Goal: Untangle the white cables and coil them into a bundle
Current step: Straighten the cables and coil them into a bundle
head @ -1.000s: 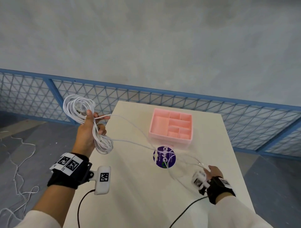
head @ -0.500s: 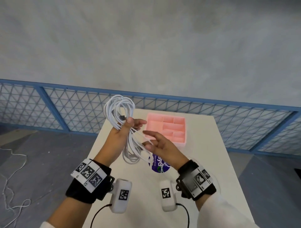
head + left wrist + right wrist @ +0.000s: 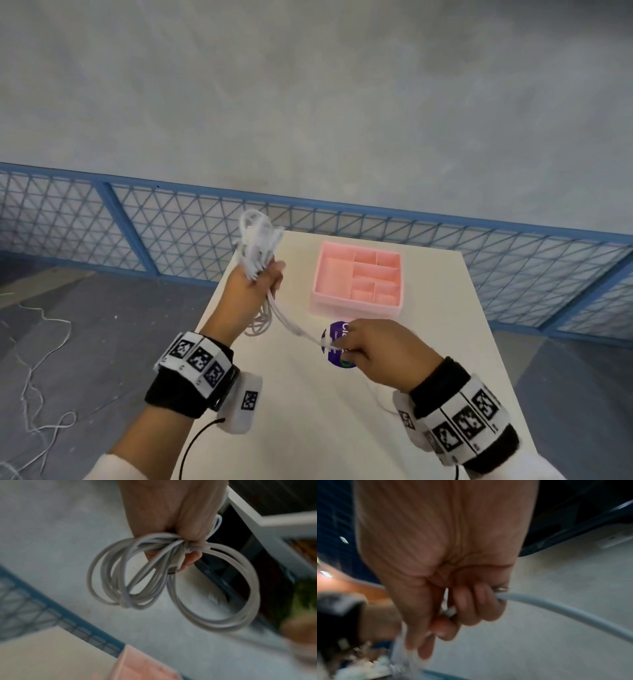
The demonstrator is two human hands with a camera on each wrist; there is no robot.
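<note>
The left hand (image 3: 251, 291) grips the coiled white cables (image 3: 171, 582) above the tabletop (image 3: 308, 411). The right hand (image 3: 383, 349) pinches a loose strand (image 3: 291, 325) stretched between the hands.

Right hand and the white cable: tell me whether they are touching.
Touching. In the right wrist view the right hand has its fingers curled round the white cable; the head view shows the strand running up to the left hand.
</note>
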